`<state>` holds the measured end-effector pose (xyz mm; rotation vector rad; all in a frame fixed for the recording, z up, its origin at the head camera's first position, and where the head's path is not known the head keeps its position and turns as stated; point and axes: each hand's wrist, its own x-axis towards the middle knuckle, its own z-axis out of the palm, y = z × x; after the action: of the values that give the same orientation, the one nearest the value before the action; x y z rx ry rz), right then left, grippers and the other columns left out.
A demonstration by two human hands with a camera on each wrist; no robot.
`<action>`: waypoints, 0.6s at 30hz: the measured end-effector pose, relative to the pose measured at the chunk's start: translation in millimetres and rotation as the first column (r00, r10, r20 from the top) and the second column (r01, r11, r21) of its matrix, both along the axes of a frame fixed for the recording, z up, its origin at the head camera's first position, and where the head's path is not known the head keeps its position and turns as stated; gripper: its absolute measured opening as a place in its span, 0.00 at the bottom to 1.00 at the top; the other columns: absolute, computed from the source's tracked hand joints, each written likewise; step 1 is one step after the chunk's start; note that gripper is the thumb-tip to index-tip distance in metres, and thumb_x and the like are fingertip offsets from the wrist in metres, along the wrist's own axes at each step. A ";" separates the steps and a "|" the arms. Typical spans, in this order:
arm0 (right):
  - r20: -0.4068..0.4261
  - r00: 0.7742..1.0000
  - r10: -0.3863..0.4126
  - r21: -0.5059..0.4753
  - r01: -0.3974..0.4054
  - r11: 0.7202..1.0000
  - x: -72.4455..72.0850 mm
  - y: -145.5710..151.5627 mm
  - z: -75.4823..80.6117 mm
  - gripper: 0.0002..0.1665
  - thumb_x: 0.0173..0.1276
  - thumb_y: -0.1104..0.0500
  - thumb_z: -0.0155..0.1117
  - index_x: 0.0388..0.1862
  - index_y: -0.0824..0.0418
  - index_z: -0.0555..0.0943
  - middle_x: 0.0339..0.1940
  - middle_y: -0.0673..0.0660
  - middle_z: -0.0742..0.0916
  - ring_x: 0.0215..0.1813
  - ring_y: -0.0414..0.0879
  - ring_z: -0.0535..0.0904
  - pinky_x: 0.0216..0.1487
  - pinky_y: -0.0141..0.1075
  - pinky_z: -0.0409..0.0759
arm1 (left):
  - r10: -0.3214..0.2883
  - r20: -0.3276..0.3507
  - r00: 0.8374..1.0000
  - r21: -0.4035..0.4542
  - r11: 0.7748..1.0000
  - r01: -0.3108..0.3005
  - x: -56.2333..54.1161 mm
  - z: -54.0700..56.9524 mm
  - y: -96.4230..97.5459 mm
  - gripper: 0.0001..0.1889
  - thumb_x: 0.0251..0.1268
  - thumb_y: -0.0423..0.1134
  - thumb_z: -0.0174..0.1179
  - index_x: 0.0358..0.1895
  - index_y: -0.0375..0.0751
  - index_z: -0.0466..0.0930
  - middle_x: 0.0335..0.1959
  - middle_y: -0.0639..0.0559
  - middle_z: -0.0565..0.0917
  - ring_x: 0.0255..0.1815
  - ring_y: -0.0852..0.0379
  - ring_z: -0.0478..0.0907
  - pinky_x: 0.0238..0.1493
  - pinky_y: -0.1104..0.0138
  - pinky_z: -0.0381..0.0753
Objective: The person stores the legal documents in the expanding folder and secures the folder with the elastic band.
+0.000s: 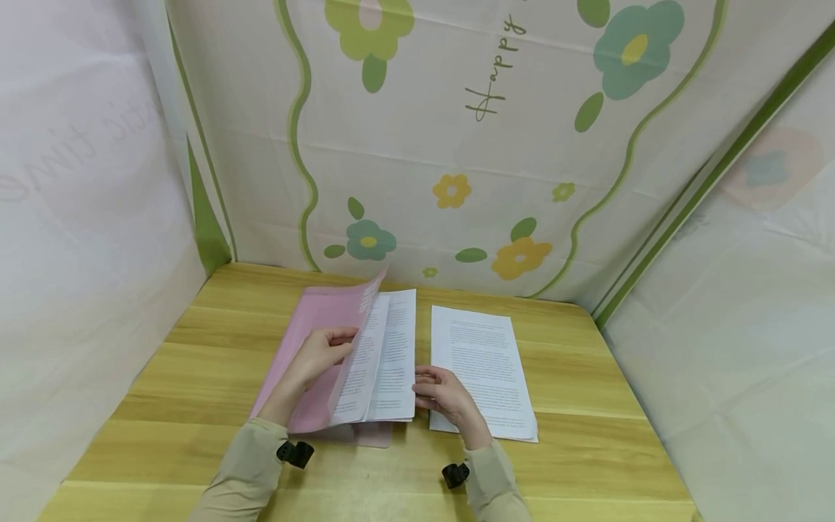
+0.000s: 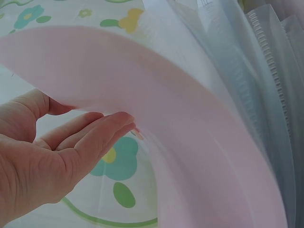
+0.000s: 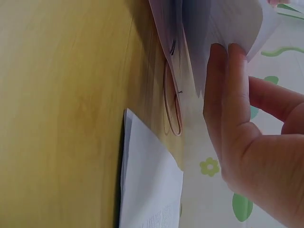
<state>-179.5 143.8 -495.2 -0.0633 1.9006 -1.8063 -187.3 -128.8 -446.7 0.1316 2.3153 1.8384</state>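
Observation:
A pink display folder (image 1: 320,319) with clear sleeves (image 2: 266,85) lies part-opened on the table, its front cover raised and curved. My left hand (image 1: 324,354) is at the cover's free edge, its fingertips (image 2: 124,118) against the cover and the thumb near its lower edge. Printed pages (image 1: 398,348) show under the cover. With fingers nearly straight, my right hand (image 1: 443,395) touches the right edge of these pages; two fingertips (image 3: 236,50) rest against a sheet in the right wrist view. Right of the folder lies a stack of printed paper (image 1: 483,370).
The wooden table (image 1: 587,449) is enclosed by white fabric walls (image 1: 404,145) with printed flowers. A thin elastic loop (image 3: 166,95) hangs at the folder's edge. Part of the pink back cover (image 1: 373,436) sticks out below the pages. Each wrist wears a black strap (image 1: 296,454).

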 end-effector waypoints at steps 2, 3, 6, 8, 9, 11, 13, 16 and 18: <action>-0.001 1.000 0.000 -0.007 0.000 1.000 -0.1 -1.7 -0.6 0.29 0.71 0.67 0.57 0.70 0.73 0.67 0.59 0.68 0.84 0.43 0.39 0.86 0.44 0.30 0.85 | 0.007 0.009 1.000 0.002 1.000 -0.007 0.1 -0.1 0.5 0.24 0.70 0.32 0.53 0.67 0.27 0.70 0.63 0.29 0.78 0.62 0.37 0.77 0.55 0.58 0.84; 0.002 1.000 -0.004 -0.011 0.004 1.000 -0.2 -2.6 -0.8 0.29 0.71 0.67 0.58 0.70 0.73 0.67 0.59 0.68 0.84 0.43 0.40 0.86 0.44 0.30 0.85 | 0.003 0.005 1.000 -0.002 1.000 -0.003 0.3 -0.2 0.6 0.24 0.70 0.32 0.53 0.67 0.27 0.70 0.63 0.29 0.78 0.62 0.37 0.77 0.55 0.57 0.84; 0.009 1.000 -0.012 -0.024 0.012 1.000 0.0 -5.3 -0.9 0.29 0.71 0.68 0.58 0.69 0.73 0.68 0.58 0.68 0.85 0.43 0.40 0.86 0.45 0.30 0.86 | 0.003 0.006 1.000 -0.004 1.000 -0.003 0.2 -0.2 0.4 0.24 0.70 0.32 0.53 0.68 0.27 0.70 0.63 0.29 0.77 0.63 0.37 0.77 0.56 0.56 0.84; 0.013 1.000 -0.015 -0.036 0.015 0.999 -0.2 -7.0 -1.1 0.29 0.70 0.69 0.58 0.68 0.74 0.68 0.55 0.66 0.86 0.42 0.39 0.86 0.44 0.30 0.86 | 0.007 0.008 1.000 -0.001 1.000 -0.007 -0.3 -0.1 -0.2 0.24 0.70 0.32 0.53 0.68 0.27 0.70 0.63 0.29 0.77 0.63 0.37 0.77 0.56 0.56 0.83; 0.015 1.000 -0.017 -0.039 0.018 0.999 -0.2 -7.8 -1.0 0.29 0.70 0.69 0.58 0.68 0.74 0.68 0.53 0.64 0.87 0.42 0.39 0.86 0.44 0.30 0.86 | 0.004 0.004 1.000 -0.003 1.000 -0.004 -0.3 -0.1 -0.4 0.24 0.71 0.32 0.52 0.68 0.27 0.69 0.63 0.29 0.77 0.63 0.37 0.77 0.56 0.56 0.83; 0.018 1.000 -0.023 -0.048 0.023 0.999 -0.3 -9.4 -1.3 0.29 0.69 0.69 0.58 0.68 0.74 0.68 0.50 0.61 0.88 0.41 0.39 0.86 0.43 0.30 0.86 | 0.004 0.004 1.000 -0.005 1.000 -0.004 -0.5 0.2 -0.6 0.24 0.71 0.32 0.52 0.68 0.27 0.70 0.63 0.29 0.77 0.63 0.36 0.77 0.56 0.56 0.83; 0.018 0.999 -0.027 -0.050 0.028 0.998 -0.4 -10.9 -2.2 0.29 0.69 0.70 0.58 0.68 0.74 0.68 0.48 0.58 0.89 0.40 0.39 0.86 0.42 0.29 0.86 | 0.001 -0.002 1.000 -0.009 1.000 -0.001 -0.5 0.3 -0.6 0.24 0.72 0.32 0.52 0.68 0.26 0.70 0.63 0.28 0.77 0.63 0.36 0.77 0.56 0.56 0.84; 0.023 0.999 -0.034 -0.049 0.035 0.998 -1.1 -13.5 -3.7 0.30 0.69 0.70 0.59 0.69 0.72 0.68 0.48 0.59 0.89 0.40 0.39 0.86 0.41 0.29 0.86 | 0.000 -0.001 1.000 -0.006 1.000 0.000 -0.6 0.0 -0.9 0.23 0.72 0.32 0.52 0.68 0.26 0.69 0.63 0.28 0.77 0.63 0.36 0.77 0.56 0.57 0.84; 0.015 1.000 -0.026 -0.041 0.026 0.999 -1.3 -15.3 -4.6 0.29 0.69 0.69 0.59 0.69 0.72 0.68 0.50 0.62 0.88 0.40 0.39 0.86 0.42 0.30 0.86 | 0.002 0.003 1.000 0.000 1.000 -0.002 -0.8 -0.4 -1.0 0.24 0.72 0.33 0.52 0.68 0.27 0.69 0.63 0.29 0.77 0.63 0.36 0.77 0.56 0.57 0.84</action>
<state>-180.7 128.4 -499.8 -0.0396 1.8627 -1.8579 -188.1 -129.8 -447.1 0.1262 2.3142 1.8390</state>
